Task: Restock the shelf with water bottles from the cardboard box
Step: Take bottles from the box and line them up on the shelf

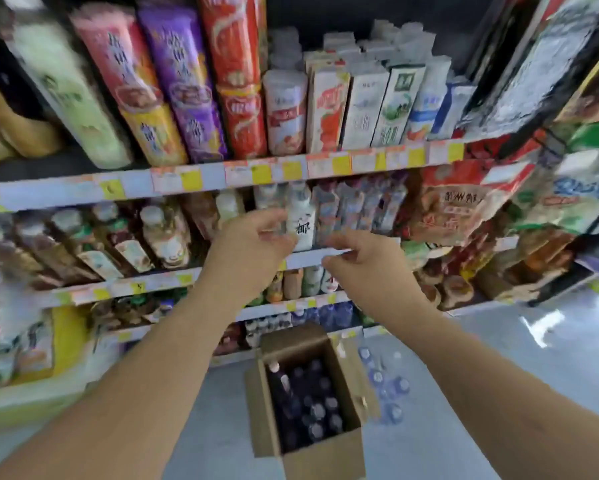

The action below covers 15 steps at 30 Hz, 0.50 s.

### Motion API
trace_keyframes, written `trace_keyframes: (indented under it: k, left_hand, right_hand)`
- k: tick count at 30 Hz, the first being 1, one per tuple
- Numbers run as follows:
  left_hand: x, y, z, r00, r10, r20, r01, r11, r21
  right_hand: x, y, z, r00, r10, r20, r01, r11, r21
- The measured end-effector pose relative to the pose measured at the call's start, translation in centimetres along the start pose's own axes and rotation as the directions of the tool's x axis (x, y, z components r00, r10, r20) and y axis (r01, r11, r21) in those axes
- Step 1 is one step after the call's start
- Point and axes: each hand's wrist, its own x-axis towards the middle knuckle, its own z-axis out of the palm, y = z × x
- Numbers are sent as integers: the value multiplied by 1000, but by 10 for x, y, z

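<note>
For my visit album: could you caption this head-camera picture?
Left hand and right hand at a drinks shelf, an open cardboard box of bottles below.

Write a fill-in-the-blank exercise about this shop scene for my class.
The cardboard box stands on the ___.
The box's flaps are ___, showing bottles inside.
The left hand and the right hand are raised at a ___ of drinks.
Missing words: floor; open; shelf.
</note>
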Motion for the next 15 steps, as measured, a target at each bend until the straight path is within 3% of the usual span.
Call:
trace_keyframes:
  k: [10, 15]
  left_hand:
    - [-16, -204, 81, 962, -212, 174, 215, 977, 0]
    - [-27, -301, 115, 912, -370, 175, 383, 922, -51]
  right_hand:
    - [-31, 162, 150, 945, 310, 108, -302, 950, -83]
    - [-28, 251, 245, 899, 356, 255, -298, 924, -242]
